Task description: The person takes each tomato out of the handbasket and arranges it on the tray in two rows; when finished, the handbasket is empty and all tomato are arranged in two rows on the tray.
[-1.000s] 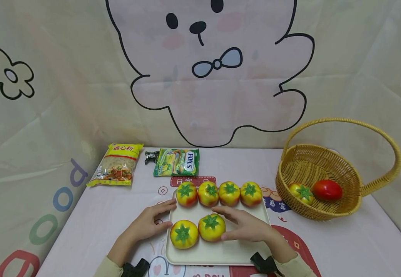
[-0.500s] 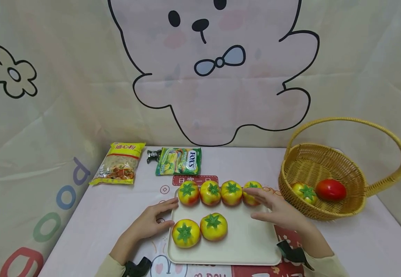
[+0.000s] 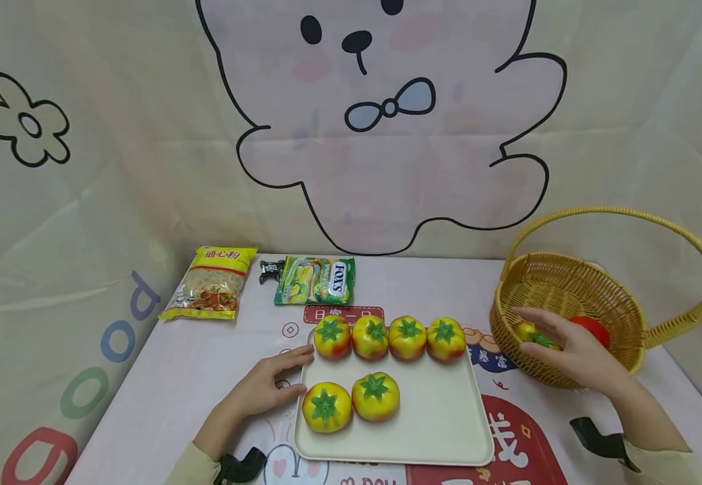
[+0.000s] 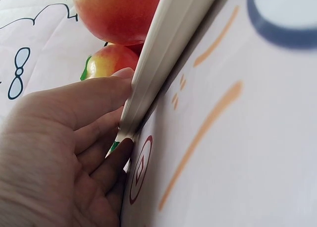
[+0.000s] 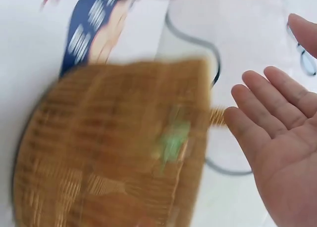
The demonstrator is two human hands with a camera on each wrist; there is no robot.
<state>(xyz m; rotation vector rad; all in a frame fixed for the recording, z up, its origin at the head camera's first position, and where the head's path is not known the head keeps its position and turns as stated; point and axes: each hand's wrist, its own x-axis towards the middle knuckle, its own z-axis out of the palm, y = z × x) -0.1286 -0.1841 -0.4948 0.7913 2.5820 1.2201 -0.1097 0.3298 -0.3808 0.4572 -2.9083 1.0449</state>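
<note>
My left hand (image 3: pixel 269 384) rests its thumb and fingertips against the left side of the cream tray (image 3: pixel 436 411). In the left wrist view, the thumb and fingers of this hand (image 4: pixel 59 133) meet the tray rim (image 4: pixel 153 58). Four-leafed-looking green tops mark the yellow-red tomatoes (image 3: pixel 407 338), several in a back row and two (image 3: pixel 376 396) nearer the front. Over the wicker basket (image 3: pixel 620 303) my right hand (image 3: pixel 578 350) reaches with fingers spread, partly covering a yellow tomato (image 3: pixel 524 330) and a red one (image 3: pixel 595 329). The right wrist view shows its fingers (image 5: pixel 257 113) extended, holding nothing.
The basket's tall handle (image 3: pixel 690 249) arches above it on the right. At the back left lie a yellow pasta bag (image 3: pixel 211 283), a small black packet (image 3: pixel 271 270) and a green FOX'S packet (image 3: pixel 314 281). A printed curtain hangs behind the table.
My right hand has moved right, from the front tomato on the tray, past the back row, to over the basket. The left hand stays at the tray's left side.
</note>
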